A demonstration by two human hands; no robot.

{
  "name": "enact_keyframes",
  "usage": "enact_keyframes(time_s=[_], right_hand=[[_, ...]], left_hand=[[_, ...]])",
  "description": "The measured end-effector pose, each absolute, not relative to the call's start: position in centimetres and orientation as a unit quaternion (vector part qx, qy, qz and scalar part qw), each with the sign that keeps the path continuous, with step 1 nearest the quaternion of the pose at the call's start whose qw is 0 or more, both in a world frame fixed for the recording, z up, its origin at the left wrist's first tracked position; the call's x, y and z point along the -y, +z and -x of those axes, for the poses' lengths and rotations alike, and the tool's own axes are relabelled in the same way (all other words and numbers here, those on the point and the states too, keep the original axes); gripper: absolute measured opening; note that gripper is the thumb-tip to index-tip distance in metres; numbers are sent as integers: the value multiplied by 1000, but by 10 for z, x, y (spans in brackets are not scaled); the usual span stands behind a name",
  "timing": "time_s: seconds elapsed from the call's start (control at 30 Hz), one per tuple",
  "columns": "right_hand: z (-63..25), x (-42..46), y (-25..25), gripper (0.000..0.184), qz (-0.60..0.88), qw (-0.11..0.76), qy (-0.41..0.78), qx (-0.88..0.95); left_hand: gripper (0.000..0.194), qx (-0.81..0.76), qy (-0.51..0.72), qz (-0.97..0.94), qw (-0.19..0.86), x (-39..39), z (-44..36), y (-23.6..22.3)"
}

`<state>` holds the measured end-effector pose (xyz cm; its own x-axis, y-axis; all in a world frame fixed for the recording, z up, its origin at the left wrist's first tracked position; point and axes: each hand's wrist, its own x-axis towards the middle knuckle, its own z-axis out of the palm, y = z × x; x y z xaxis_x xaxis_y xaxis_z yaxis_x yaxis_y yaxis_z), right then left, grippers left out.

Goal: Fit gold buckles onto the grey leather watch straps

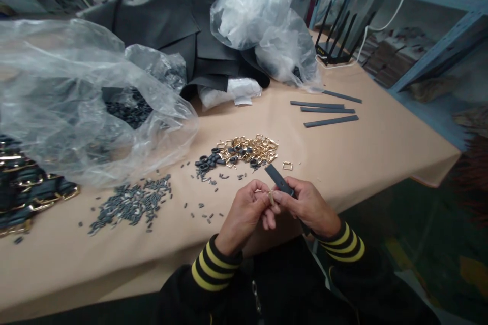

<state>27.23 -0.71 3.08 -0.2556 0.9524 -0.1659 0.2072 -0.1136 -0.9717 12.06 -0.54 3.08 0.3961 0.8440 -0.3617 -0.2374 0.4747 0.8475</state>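
My right hand [309,206] is closed around a dark grey strap [277,177] whose free end sticks up and away from me. My left hand [247,210] pinches a small gold buckle [271,197] against the strap, right where the two hands meet above the near edge of the beige table [381,152]. Just beyond the hands lies a pile of gold buckles [251,148] mixed with dark loops [208,162]. A single gold buckle [287,165] lies apart to the right of the strap's tip.
Several small grey pins [131,203] are scattered at the left. A big clear plastic bag [76,106] holds dark parts. Finished straps with buckles [26,198] lie far left. Three loose straps [328,111], folded grey material [179,25], crumpled plastic [267,30] and a black router [335,45] stand behind.
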Motion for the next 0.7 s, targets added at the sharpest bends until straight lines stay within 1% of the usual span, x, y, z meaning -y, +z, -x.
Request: enact_keyframes(time_s=[0.17,0.3,0.4,0.53,0.6,0.7], right_hand=[[-263,12,33,26,440,339,633,539],[-260,15,34,25,408,332,658,539],[-257,16,36,23,399,329,670,534],[-258,16,36,22,400,318,691,512],[-261,16,34,23,395,294,729,476],[-266,16,31,24,377,237,787,428]], left_hand=[[29,-370,367,-354,776,20,-113,30],[31,-347,400,-329,782,28,-112,26],[30,-365,411,-336,765,30,-112,22],[24,-443,410,-410,684,33,-107,20],[18,-470,396,-505,606,34,-103,20],[12,-445,352,-671,478,36,-96,22]])
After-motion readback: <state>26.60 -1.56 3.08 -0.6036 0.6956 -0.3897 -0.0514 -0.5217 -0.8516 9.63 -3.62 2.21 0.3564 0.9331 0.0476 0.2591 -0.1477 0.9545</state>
